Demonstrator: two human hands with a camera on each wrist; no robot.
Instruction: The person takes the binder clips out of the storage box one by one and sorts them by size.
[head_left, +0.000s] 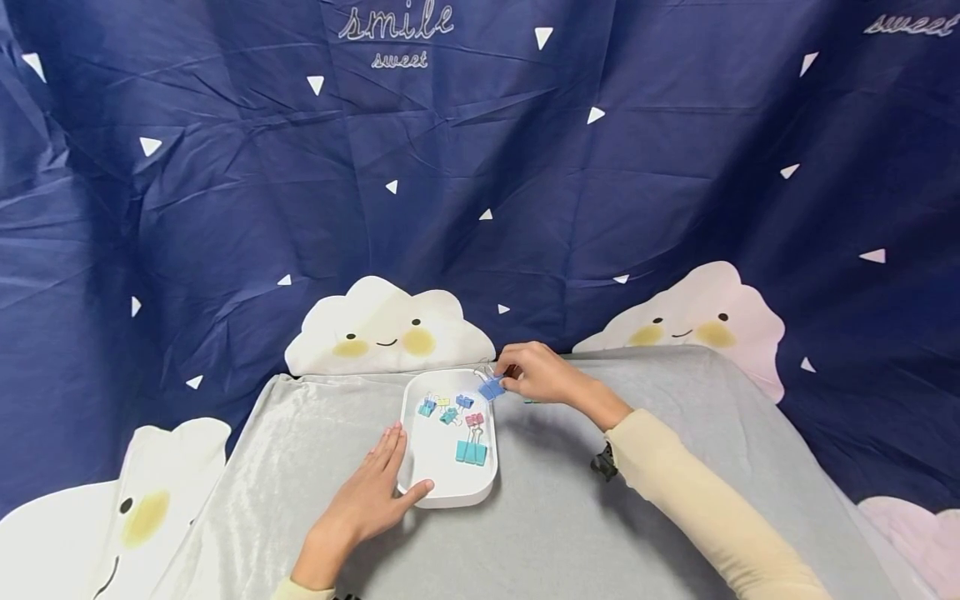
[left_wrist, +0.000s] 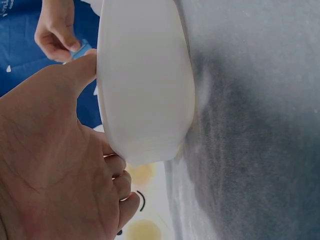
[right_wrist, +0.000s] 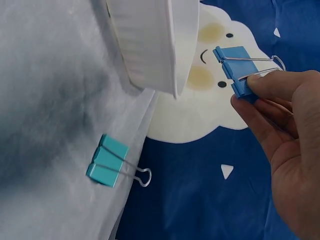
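Observation:
My right hand [head_left: 542, 372] pinches a large blue binder clip [head_left: 491, 387] between thumb and fingers, above the far right corner of a white tray [head_left: 435, 487]. The right wrist view shows the clip's two wire handles folded back toward the hand. Several small binder clips lie in the tray's far half, among them a pink one [head_left: 474, 419] and a yellow one [head_left: 442, 402]. A large teal binder clip [head_left: 471, 452] lies nearer, by the right wall. My left hand [head_left: 371, 483] rests on the tray's left rim with straight fingers, its thumb over the near left corner.
Grey cloth [head_left: 570, 517] covers the table. Another teal binder clip [right_wrist: 108, 161] lies on it to the tray's right, mostly hidden behind my right hand in the head view. A dark blue curtain [head_left: 450, 167] with clouds and triangles hangs behind the table's far edge.

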